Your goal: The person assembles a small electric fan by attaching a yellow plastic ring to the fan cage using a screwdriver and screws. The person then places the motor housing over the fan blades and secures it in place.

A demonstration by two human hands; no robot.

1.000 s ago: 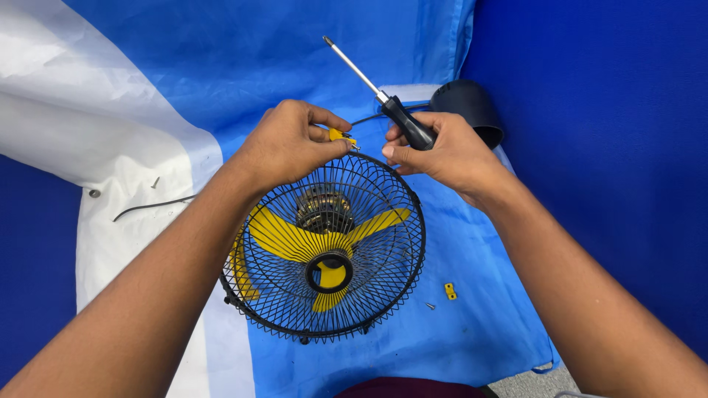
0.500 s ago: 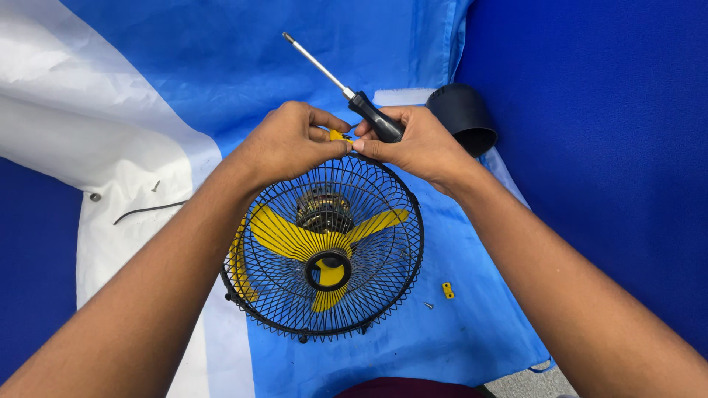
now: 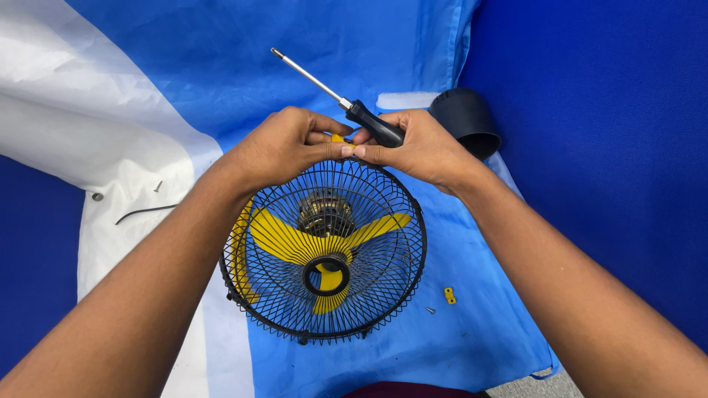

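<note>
A small fan with a black wire cage and yellow blades lies face up on a blue and white sheet. My left hand rests on the cage's far rim, fingertips pinching a small yellow piece. My right hand meets it there, fingers on the same spot, and holds a black-handled screwdriver whose metal shaft points up and left, away from the fan.
A black cylindrical cap lies behind my right hand. A small yellow clip and a screw lie right of the fan. A thin black wire and another screw lie on the white part at left.
My right hand has moved left with the screwdriver until its fingertips meet my left hand at the cage's rim. The fan has stayed put.
</note>
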